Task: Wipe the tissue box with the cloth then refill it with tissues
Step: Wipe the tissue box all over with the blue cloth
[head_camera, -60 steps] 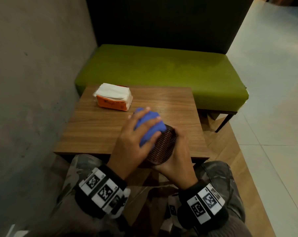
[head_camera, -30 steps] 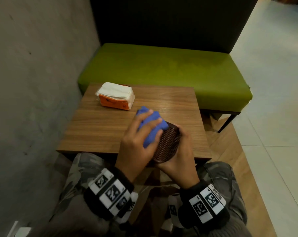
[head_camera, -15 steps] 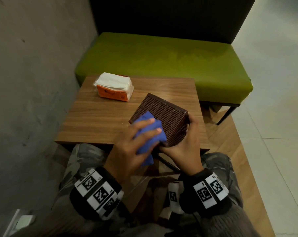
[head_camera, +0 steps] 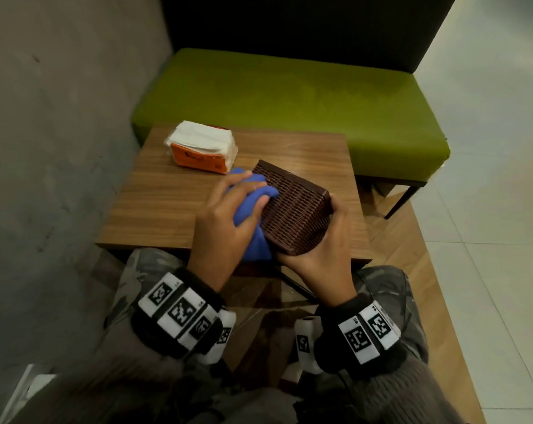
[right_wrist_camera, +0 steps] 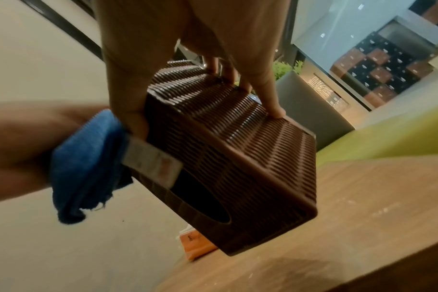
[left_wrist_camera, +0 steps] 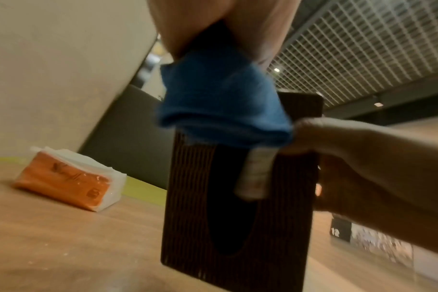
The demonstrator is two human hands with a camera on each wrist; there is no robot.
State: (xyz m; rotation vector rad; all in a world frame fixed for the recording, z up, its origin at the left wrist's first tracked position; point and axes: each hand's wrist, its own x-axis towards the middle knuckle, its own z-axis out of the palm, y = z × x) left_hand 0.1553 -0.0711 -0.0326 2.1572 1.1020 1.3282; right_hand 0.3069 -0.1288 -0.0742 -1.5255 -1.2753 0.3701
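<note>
L hand (head_camera: 228,215): fingers curled over the blue cloth (head_camera: 249,206), pressing it vs. the left side of the tissue box (head_camera: 292,209). R hand (head_camera: 323,246): grips the box's near right corner, thumb on the front, fingers round the far side. Both wrists wear black bands w/ printed markers; forearms angle inward.

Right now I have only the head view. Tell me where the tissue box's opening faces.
Observer: The tissue box has its oval opening on the face turned toward the wrists; it looks dark inside.
Operator: Check the cloth for loose bits.
Observer: A white tag on the blue cloth hangs across that opening.
Operator: Report the right grip.
Observer: The right hand has its fingers pressing the woven side, thumb by the opening's face.
</note>
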